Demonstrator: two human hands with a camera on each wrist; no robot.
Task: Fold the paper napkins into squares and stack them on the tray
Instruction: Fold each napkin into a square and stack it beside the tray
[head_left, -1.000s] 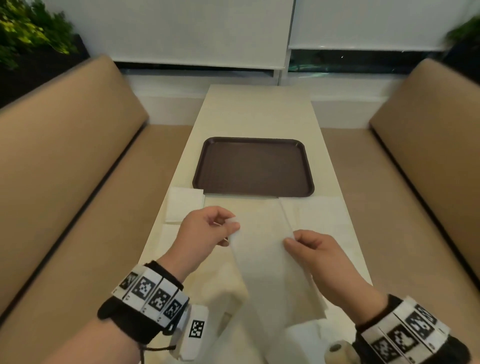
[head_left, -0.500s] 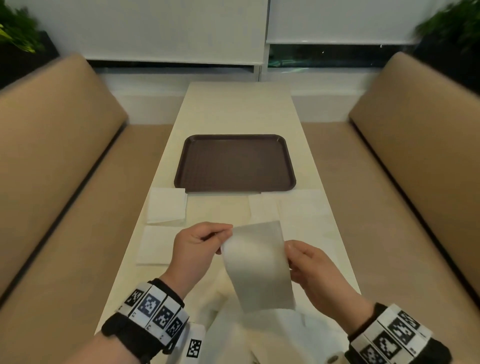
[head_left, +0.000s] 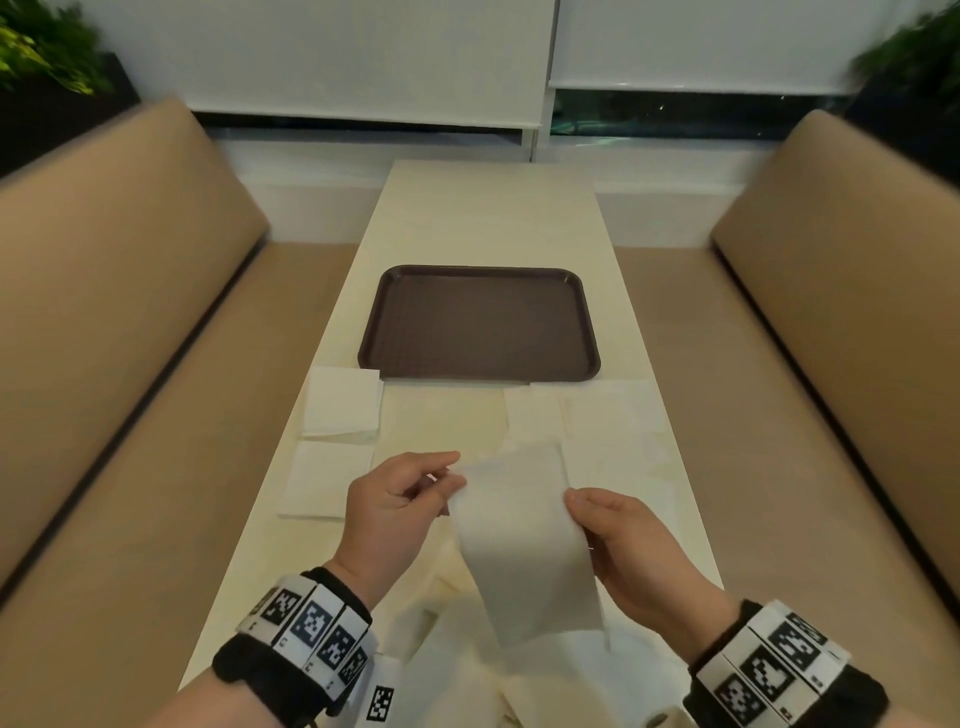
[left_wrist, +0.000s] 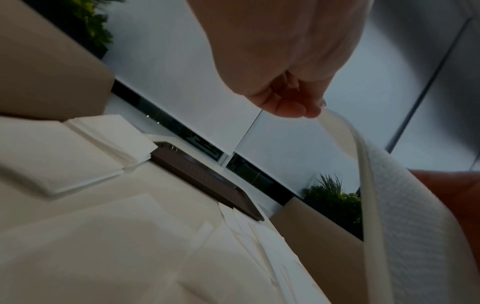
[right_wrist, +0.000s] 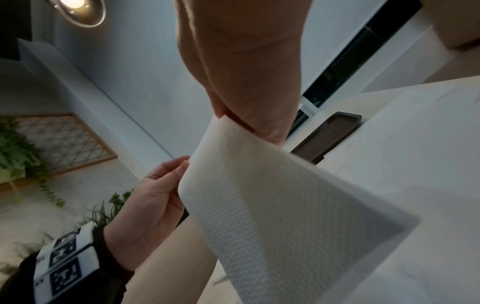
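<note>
Two tan benches (head_left: 130, 322) flank a long cream table (head_left: 488, 218) that runs away from the person toward a window with white blinds (head_left: 363, 57). Green plants (head_left: 41, 47) sit behind the bench backs on both sides.

Brown tray (head_left: 480, 322) lies flat mid-table, nothing on it. Just beside its near left corner is a folded square napkin (head_left: 343, 400), with a second folded square (head_left: 324, 478) nearer the person, the two touching or nearly so. Near the tray's right corner, unfolded napkins (head_left: 613, 421) lie flat and overlapping; how many, cannot tell. More loose white paper (head_left: 467, 670) is heaped at the table's near edge, between the wrists.

Held napkin (head_left: 524, 540) is up off the table between both hands, folded to a long strip, top edge toward the tray, bottom end hanging toward the near heap. Embossed texture shows in the right wrist view.

Left hand (head_left: 395, 509) pinches the strip's upper left edge between thumb and fingertips, other fingers curled. Right hand (head_left: 628, 551) pinches the right edge, thumb on top, fingers behind the paper. Both wrists wear black bands with marker tags (head_left: 311, 629).
</note>
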